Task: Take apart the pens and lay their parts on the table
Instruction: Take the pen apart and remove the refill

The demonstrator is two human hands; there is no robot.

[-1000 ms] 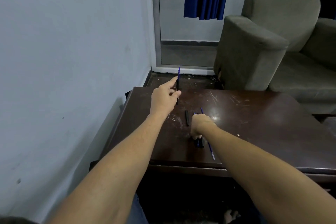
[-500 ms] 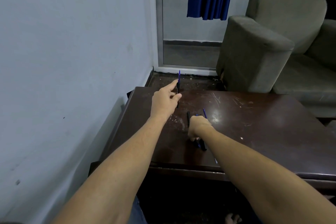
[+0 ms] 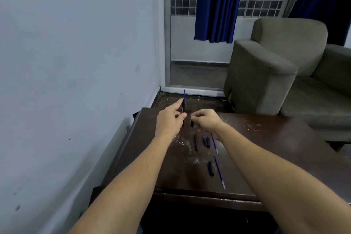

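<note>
Above the far left of the scratched dark wooden table (image 3: 284, 150), the left hand (image 3: 169, 123) pinches a thin, upright black-and-blue plastic pen (image 3: 183, 104), light and probably slippery, best gripped mid-barrel, while the right hand (image 3: 206, 120) curls around a small dark piece (image 3: 192, 124).

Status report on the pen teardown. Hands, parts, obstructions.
Left hand shut on upright pen. Right hand beside it, pinching small dark piece. Two refills and several dark parts laid on table. Nothing in the way.
</note>
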